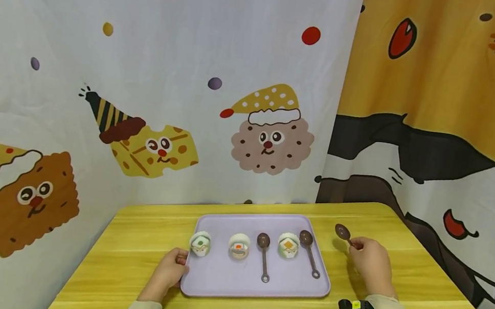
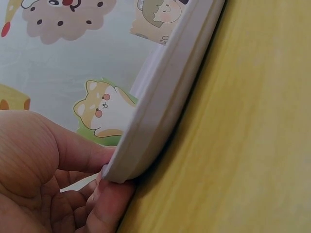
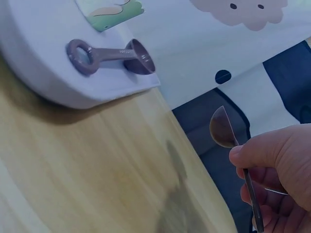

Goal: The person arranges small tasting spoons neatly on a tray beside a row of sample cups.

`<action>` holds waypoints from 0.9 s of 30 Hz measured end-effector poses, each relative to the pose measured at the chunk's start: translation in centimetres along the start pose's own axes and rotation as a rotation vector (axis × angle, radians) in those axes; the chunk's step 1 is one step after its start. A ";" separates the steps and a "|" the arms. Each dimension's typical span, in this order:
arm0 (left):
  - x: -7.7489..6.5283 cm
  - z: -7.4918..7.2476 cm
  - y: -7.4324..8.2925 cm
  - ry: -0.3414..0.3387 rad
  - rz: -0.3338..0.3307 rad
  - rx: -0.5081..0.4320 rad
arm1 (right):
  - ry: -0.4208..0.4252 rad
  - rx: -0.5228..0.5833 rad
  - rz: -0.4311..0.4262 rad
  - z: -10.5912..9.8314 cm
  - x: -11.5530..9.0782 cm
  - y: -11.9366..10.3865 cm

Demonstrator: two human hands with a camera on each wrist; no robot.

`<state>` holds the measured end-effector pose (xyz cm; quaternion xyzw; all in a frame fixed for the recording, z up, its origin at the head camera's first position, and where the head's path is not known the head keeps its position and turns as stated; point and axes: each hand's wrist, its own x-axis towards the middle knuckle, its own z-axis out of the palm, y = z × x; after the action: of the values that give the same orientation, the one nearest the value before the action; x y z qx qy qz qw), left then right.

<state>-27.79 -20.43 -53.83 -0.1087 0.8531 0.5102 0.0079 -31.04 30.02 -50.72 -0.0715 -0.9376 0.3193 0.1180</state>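
My right hand (image 1: 370, 265) is off the right side of the lilac tray (image 1: 222, 283), pinching a brown measuring spoon (image 1: 342, 231) by its handle. In the right wrist view the spoon's bowl (image 3: 222, 128) points up above the thumb, with a shadow on the tabletop beside it. My left hand (image 1: 170, 270) grips the tray's left rim between thumb and fingers, shown close in the left wrist view. On the tray, one brown spoon (image 1: 265, 257) lies between two small cartoon-printed cups; another spoon (image 1: 309, 253) lies near the right edge.
Three small printed cups stand on the tray: one at the left (image 1: 200, 244), one in the middle (image 1: 239, 246), one toward the right (image 1: 288, 245). Under everything is a yellow wood-grain table (image 1: 125, 242). Cartoon-printed curtains (image 1: 174, 37) hang behind it and along its right side.
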 end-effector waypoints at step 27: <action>0.1 -0.1 -0.3 -0.012 0.009 -0.035 | -0.016 0.129 -0.022 2.6 -0.5 -4.1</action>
<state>-27.87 -20.62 -54.04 -0.1020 0.8446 0.5255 0.0089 -31.49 25.14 -50.26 -0.0507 -0.9167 0.3783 0.1185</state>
